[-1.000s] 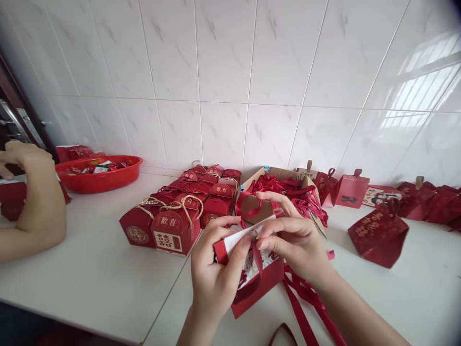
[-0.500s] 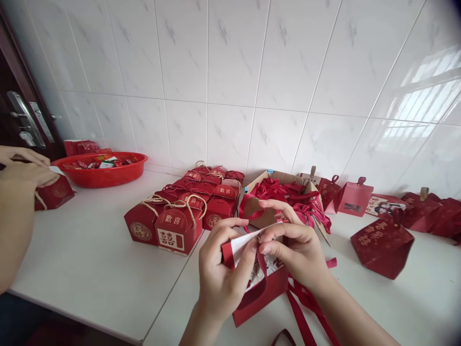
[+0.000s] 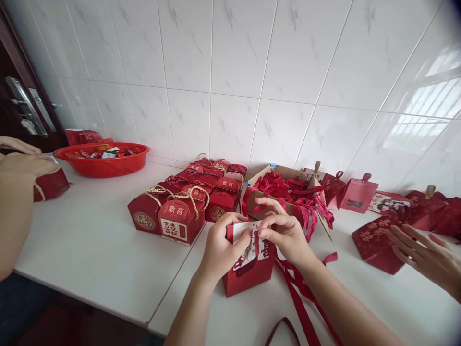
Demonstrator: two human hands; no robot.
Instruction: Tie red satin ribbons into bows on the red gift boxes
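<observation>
Both forearms reach in from the bottom edge and meet over a small red box (image 3: 248, 276) that stands upright on the white table (image 3: 90, 240), just in front of the person and close to the near edge. The left hand (image 3: 219, 247) curls round the box's upper left corner, fingers bent tight and the thumb pressed on the pale printed flap at its top. The right hand (image 3: 284, 235) comes from the other side with the wrist low, thumb and forefinger pinched together on the top edge of the same flap, and the other fingers arched loosely above. A dark red ribbon (image 3: 300, 298) trails from the box across the table under the right forearm. Behind the hands sits a cardboard carton (image 3: 288, 172) full of red ribbons, and to its left a cluster of closed red boxes with rope handles (image 3: 187, 206). A red bowl (image 3: 103, 166) stands far left near the wall. Another person's hand (image 3: 25, 166) rests on a small box at the left edge; a second, open hand (image 3: 421, 252) hovers by a flat red bag (image 3: 374, 240) at the right.
</observation>
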